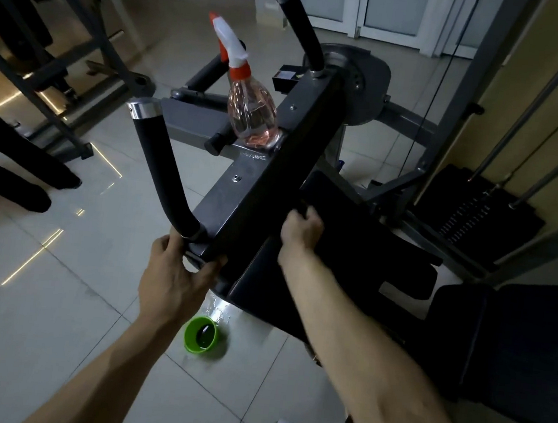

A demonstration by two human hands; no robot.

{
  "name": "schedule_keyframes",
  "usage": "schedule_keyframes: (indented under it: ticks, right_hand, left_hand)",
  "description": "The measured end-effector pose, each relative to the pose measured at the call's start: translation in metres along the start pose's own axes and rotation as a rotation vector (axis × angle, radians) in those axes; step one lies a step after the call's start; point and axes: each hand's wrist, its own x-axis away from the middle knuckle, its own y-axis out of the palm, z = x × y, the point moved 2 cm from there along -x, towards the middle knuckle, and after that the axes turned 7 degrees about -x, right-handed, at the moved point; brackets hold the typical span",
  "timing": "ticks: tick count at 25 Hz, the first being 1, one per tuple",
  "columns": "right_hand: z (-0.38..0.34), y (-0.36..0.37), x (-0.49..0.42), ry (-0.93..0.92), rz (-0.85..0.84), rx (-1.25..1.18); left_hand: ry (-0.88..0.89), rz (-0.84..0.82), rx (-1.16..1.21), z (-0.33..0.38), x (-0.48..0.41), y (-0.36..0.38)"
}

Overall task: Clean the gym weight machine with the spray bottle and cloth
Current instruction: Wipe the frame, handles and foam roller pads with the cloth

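Spray bottle [252, 112] stands on the machine's crossbar [274, 176], well beyond both hands; left hand [175, 269] grips the bar's near end, right hand [299, 230] curled, hold unclear.

The spray bottle [252, 112] had a clear, glossy plastic body and a white and orange plastic trigger head. The machine's frame [224, 198] was grey painted metal, smooth with a dull sheen. Both handles [165, 168] wore matt black grips, foam or rubber, capped with polished chrome. The pad [355, 226] looked like matt black upholstery. A dark, matt cloth [301, 211] barely showed in the right hand [301, 229], its weave too dim to tell. The floor [54, 308] was smooth, glossy tile. The cup [201, 335] was shiny green plastic. The rods [540, 101] were bare smooth metal.
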Motion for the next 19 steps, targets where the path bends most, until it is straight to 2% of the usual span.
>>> schedule_keyframes:
  ticks: [2, 5, 9, 12, 15, 17, 19]
  right_hand:
    - [-0.005, 0.005, -0.008, 0.016, 0.069, 0.049]
    - [0.018, 0.001, 0.053, -0.091, 0.046, 0.109]
    - [0.064, -0.029, 0.141, -0.073, -0.150, 0.137]
    - [0.046, -0.024, 0.104, -0.208, -0.177, 0.196]
    - [-0.002, -0.001, 0.052, -0.331, -0.099, 0.208]
    - [-0.002, 0.003, 0.057, -0.337, -0.048, 0.224]
    - [0.020, -0.007, 0.091, -0.379, -0.074, 0.232]
  left_hand:
    - [0.003, 0.015, 0.004, 0.001, 0.000, 0.000]
    - [-0.002, 0.024, -0.005, 0.002, -0.001, 0.001]
    - [0.001, 0.015, -0.026, 0.001, 0.001, 0.000]
    - [-0.005, 0.012, -0.009, 0.002, 0.002, 0.000]
    - [0.011, 0.008, 0.006, 0.002, 0.002, -0.001]
    - [0.014, 0.003, 0.014, 0.000, 0.002, -0.001]
    - [0.021, 0.010, 0.018, 0.000, 0.001, -0.002]
